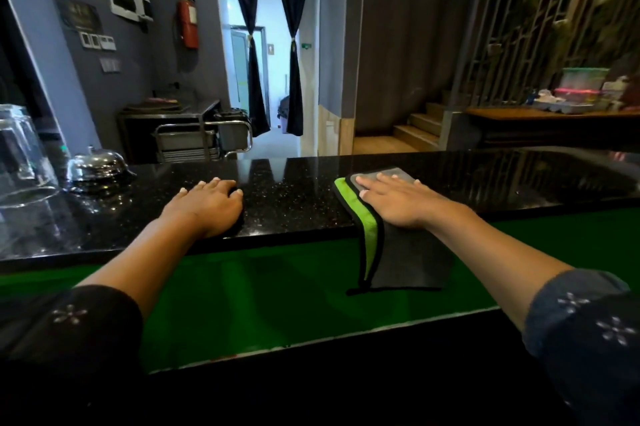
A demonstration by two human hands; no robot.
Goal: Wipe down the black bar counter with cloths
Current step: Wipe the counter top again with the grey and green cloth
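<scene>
This is a bar or restaurant, seen from behind a long, polished black stone bar counter point(294, 193). A chrome service bell point(97, 166) and an upturned glass point(20, 155) stand on it at the left, and a stainless steel service trolley point(194, 138) waits beyond. A red fire extinguisher point(188, 22) hangs on the grey wall beside a curtained doorway point(270, 44), with wooden steps point(415, 131) at the right.

Open bench at centre and right, clutter at left

Bare black bench point(294, 204) spans frame centre and far right; an upturned glass point(20, 155) and a service bell point(95, 166) block the left edge.
</scene>
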